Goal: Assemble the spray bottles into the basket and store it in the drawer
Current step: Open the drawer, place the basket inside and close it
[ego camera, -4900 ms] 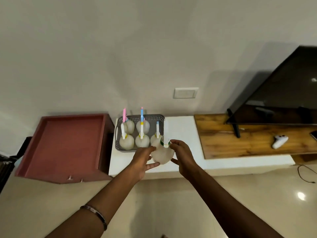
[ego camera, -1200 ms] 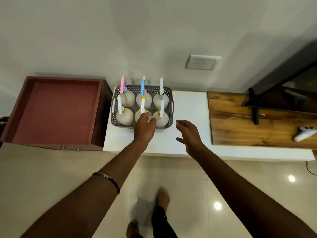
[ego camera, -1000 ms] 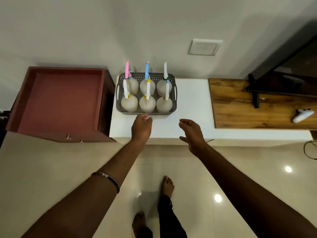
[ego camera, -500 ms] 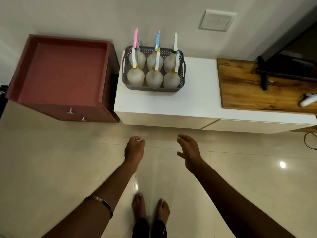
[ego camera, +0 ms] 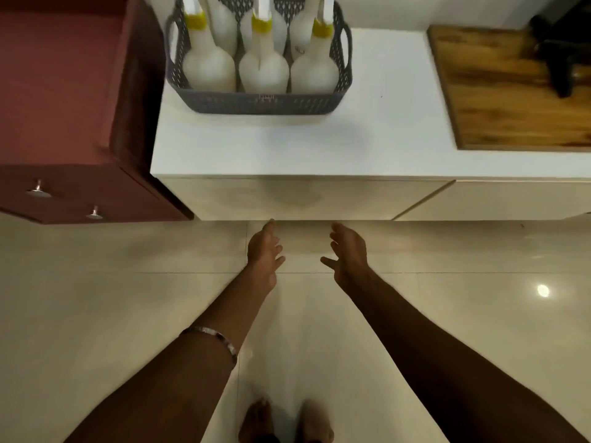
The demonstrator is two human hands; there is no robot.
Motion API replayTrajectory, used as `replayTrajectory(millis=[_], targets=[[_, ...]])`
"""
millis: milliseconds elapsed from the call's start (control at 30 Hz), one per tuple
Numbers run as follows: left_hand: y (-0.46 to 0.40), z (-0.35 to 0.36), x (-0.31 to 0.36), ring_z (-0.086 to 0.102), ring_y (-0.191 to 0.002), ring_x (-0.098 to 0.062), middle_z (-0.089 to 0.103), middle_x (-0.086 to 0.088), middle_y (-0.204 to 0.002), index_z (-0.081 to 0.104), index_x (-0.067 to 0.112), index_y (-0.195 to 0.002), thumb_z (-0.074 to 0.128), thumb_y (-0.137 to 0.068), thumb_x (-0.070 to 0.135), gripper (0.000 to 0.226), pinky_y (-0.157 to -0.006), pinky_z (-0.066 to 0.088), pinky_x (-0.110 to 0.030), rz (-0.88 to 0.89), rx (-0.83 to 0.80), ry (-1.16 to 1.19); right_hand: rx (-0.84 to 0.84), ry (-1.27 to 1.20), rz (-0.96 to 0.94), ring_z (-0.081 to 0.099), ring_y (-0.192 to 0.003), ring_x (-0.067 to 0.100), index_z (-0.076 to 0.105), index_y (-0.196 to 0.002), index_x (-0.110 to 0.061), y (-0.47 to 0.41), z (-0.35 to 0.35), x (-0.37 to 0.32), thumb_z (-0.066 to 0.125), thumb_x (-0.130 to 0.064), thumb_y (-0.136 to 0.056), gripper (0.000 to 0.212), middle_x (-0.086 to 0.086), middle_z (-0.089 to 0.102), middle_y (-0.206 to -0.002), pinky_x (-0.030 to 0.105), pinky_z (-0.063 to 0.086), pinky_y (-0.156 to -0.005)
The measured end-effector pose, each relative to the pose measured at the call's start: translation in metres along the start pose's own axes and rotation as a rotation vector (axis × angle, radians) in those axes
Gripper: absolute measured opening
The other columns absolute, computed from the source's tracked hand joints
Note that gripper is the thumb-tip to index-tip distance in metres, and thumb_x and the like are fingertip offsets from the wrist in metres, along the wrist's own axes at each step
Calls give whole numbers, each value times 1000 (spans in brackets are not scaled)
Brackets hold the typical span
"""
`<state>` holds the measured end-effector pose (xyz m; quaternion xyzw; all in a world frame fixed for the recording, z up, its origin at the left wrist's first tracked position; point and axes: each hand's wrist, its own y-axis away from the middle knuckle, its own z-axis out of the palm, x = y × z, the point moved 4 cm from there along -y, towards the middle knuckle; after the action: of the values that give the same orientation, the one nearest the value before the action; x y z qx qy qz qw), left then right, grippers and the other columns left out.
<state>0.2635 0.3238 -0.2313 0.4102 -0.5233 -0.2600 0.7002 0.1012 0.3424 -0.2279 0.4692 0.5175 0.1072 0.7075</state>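
Your left hand [ego camera: 264,251] and right hand [ego camera: 349,251] empty, fingers loosely spread, low before the counter [ego camera: 383,139] front edge, basket [ego camera: 265,102] of bottles [ego camera: 263,70] set back, bare floor [ego camera: 96,298] around

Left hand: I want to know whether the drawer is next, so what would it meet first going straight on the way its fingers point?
Most likely the cream front panel of the white cabinet, just ahead of the open left hand, below the grey basket. Depth is unclear; the fingertip may already be close to it.
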Motion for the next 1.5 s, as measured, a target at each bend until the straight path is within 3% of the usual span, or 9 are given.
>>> replayTrajectory(millis=[167, 267, 300, 400, 533, 667, 767, 1267, 1500], targets=[[-81, 10, -25, 48, -131, -30, 46, -14, -146, 36, 16, -148, 44, -89, 67, 78, -110, 39, -44, -64, -27, 309, -17, -264, 46, 27, -148, 36, 38, -151, -14, -88, 8, 41, 57, -48, -95, 68, 17, 35, -155, 59, 41, -105], [-124, 11, -35, 59, -99, -28, 40, -18, -150, 24, 18, -154, 39, -84, 77, 93, -107, 39, -45, -67, -27, 493, 4, -416, 81, 23, -149, 38, 31, -154, -18, -128, 15, 61, 56, -55, -93, 76, 17, 32, -156, 64, 38, -108], [-137, 12, -36, 60, -100, -29, 36, -19, -153, 18, 19, -155, 38, -82, 79, 97, -103, 41, -46, -61, -38, 546, 6, -464, 88, 22, -149, 38, 29, -155, -20, -140, 18, 66, 56, -57, -92, 78, 18, 31, -157, 66, 36, -108], [-172, 12, -40, 36, -141, -36, 23, -17, -160, 10, 27, -156, 37, -76, 85, 102, -107, 36, -54, -38, -61, 648, -22, -588, 89, 17, -151, 41, 23, -157, -29, -170, 30, 76, 57, -65, -88, 84, 18, 24, -159, 68, 35, -108], [-202, 16, -38, 30, -144, -36, 23, -18, -159, 15, 29, -155, 36, -73, 89, 104, -108, 39, -53, 1, -107, 739, -62, -697, 61, 15, -150, 43, 18, -157, -36, -203, 41, 80, 55, -74, -83, 91, 18, 21, -160, 68, 41, -103], [-216, 18, -32, 41, -137, -34, 42, -17, -149, 36, 18, -148, 33, -69, 92, 109, -107, 36, -52, 56, -187, 756, -157, -774, 10, 30, -145, 43, 24, -155, -30, -220, 47, 78, 47, -80, -81, 92, 19, 29, -157, 64, 48, -98], [-218, 16, -32, 35, -142, -35, 37, -18, -152, 32, 10, -149, 35, -67, 93, 116, -116, 27, -52, 59, -218, 774, -198, -796, 4, 38, -140, 42, 27, -153, -24, -223, 49, 77, 46, -83, -80, 96, 21, 32, -154, 60, 50, -98], [-198, -1, -67, 43, -136, -34, 46, -15, -146, 40, 11, -145, 35, -69, 91, 110, -116, 29, -54, 92, -207, 734, -169, -806, 40, 46, -132, 41, 30, -151, -23, -199, 29, 104, 53, -81, -78, 96, 21, 41, -145, 60, 47, -102], [-167, -17, -110, 42, -135, -36, 42, -15, -148, 30, 14, -150, 41, -65, 92, 116, -114, 27, -61, 59, -185, 780, -149, -839, 57, 48, -129, 43, 30, -151, -26, -170, 2, 140, 52, -79, -80, 90, 20, 43, -144, 65, 44, -103]])
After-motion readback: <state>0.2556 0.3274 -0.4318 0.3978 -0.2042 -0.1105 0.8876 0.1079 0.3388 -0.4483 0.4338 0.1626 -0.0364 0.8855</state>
